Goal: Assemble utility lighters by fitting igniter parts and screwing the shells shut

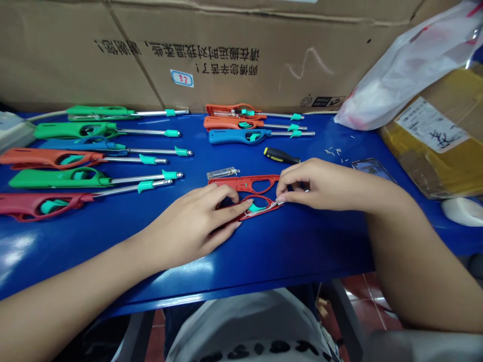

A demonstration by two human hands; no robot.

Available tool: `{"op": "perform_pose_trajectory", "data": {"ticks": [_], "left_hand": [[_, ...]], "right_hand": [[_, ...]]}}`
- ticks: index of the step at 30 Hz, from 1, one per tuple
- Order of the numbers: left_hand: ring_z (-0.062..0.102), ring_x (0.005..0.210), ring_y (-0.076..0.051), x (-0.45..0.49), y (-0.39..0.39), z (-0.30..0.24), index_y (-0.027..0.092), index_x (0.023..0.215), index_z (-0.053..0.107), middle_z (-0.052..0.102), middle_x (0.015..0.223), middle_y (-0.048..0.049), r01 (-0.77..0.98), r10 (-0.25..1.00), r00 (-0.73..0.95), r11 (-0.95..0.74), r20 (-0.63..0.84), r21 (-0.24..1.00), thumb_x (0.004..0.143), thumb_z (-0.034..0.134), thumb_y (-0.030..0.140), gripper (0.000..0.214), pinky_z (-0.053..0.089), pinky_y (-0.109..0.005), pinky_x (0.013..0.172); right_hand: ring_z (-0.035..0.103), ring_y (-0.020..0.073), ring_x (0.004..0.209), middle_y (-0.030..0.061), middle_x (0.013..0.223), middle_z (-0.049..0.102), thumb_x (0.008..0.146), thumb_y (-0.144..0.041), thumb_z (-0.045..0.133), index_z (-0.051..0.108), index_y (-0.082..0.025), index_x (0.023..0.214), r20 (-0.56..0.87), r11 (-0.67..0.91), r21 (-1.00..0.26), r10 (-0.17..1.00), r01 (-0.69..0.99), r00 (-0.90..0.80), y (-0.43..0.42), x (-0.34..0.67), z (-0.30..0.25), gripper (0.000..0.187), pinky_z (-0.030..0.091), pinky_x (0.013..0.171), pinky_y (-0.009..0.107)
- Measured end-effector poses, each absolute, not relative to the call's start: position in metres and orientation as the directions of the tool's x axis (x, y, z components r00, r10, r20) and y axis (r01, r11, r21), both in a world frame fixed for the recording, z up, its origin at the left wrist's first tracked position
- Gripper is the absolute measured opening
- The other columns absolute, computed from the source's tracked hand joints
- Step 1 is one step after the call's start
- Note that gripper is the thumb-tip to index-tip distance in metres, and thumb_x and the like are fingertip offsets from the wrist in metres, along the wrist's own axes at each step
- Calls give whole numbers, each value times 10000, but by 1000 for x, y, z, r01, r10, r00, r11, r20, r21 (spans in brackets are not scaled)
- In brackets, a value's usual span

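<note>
An opened red gas lighter lies on the blue table in two halves. My left hand grips the nearer red lighter shell, which holds a teal trigger and a thin white wire. Its fingers are bent over the shell's left part and hide it. At the shell's right end, my right hand pinches a short silvery metal piece; the fingertips cover most of it. Just behind lies the other red shell half. Beyond that is a clear fuel tank.
Several assembled lighters in green, blue and orange lie at the left; more, including a blue one, lie at the back. A screwdriver, small screws and a phone sit behind my right hand. A cardboard box borders the table.
</note>
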State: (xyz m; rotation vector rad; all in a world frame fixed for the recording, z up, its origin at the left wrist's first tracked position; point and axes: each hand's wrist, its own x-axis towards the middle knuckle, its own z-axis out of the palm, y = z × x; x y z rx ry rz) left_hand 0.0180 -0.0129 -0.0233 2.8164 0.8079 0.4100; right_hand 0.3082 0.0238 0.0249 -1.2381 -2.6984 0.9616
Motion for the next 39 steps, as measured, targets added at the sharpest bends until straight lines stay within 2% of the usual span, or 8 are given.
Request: {"op": "perform_pose_trajectory", "data": {"ticks": [7, 13, 15, 18, 22, 26, 31, 39], "left_hand": [[631, 1017, -238, 17, -13, -23, 219, 1401, 627, 628, 1196, -119, 486, 543, 812, -833, 215, 264, 1033, 500, 268, 392, 551, -396, 871], [627, 1019, -232, 18, -13, -23, 238, 1399, 631, 622, 1201, -112, 494, 559, 804, -817, 203, 297, 1031, 507, 263, 389, 547, -394, 885], [628, 1027, -238, 17, -13, -23, 238, 1397, 633, 622, 1202, -114, 494, 560, 803, -818, 205, 295, 1028, 513, 265, 389, 549, -400, 888], [630, 1037, -245, 17, -14, -23, 229, 1394, 634, 624, 1202, -119, 489, 549, 808, -827, 212, 279, 1028, 511, 269, 388, 554, -406, 887], [627, 1046, -241, 17, -13, -24, 231, 1403, 624, 623, 1211, -116, 487, 544, 811, -832, 214, 268, 1034, 501, 274, 391, 552, -399, 893], [625, 1036, -236, 17, -12, -24, 233, 1405, 620, 621, 1215, -116, 492, 549, 810, -828, 208, 270, 1036, 497, 278, 391, 547, -388, 888], [633, 1016, -240, 16, -12, -23, 220, 1398, 627, 625, 1203, -122, 486, 542, 810, -834, 223, 260, 1035, 496, 277, 390, 550, -392, 863], [630, 1021, -231, 16, -13, -22, 225, 1410, 616, 622, 1209, -112, 491, 547, 810, -829, 210, 267, 1037, 498, 274, 394, 548, -388, 869]], "right_hand": [[669, 159, 877, 48, 974, 755, 938, -218, 596, 771, -175, 962, -172, 495, -590, 694, 638, -699, 16, 312, 21, 182, 462, 770, 262], [583, 112, 701, 17, 894, 702, 900, -227, 693, 770, -177, 950, -121, 495, -616, 709, 613, -695, 15, 312, 15, 104, 434, 638, 242], [566, 105, 682, 10, 864, 681, 885, -226, 723, 773, -175, 930, -102, 501, -626, 707, 597, -700, 15, 311, 13, 84, 432, 630, 237], [612, 118, 736, 18, 864, 698, 889, -228, 727, 794, -177, 929, -79, 504, -637, 710, 583, -699, 15, 311, 14, 92, 460, 679, 236], [673, 143, 825, 37, 905, 734, 936, -197, 660, 814, -182, 953, -33, 576, -605, 672, 550, -740, 14, 313, 15, 156, 489, 783, 253], [681, 145, 828, 46, 939, 736, 975, -179, 593, 812, -184, 980, 1, 644, -543, 642, 539, -767, 11, 311, 13, 219, 487, 783, 259], [695, 159, 870, 46, 956, 756, 968, -203, 620, 797, -186, 1022, 28, 641, -530, 668, 555, -744, 11, 309, 12, 186, 498, 800, 261], [696, 144, 831, 42, 915, 757, 950, -163, 626, 810, -177, 968, 54, 644, -554, 660, 528, -749, 13, 310, 12, 185, 507, 793, 247]]}}
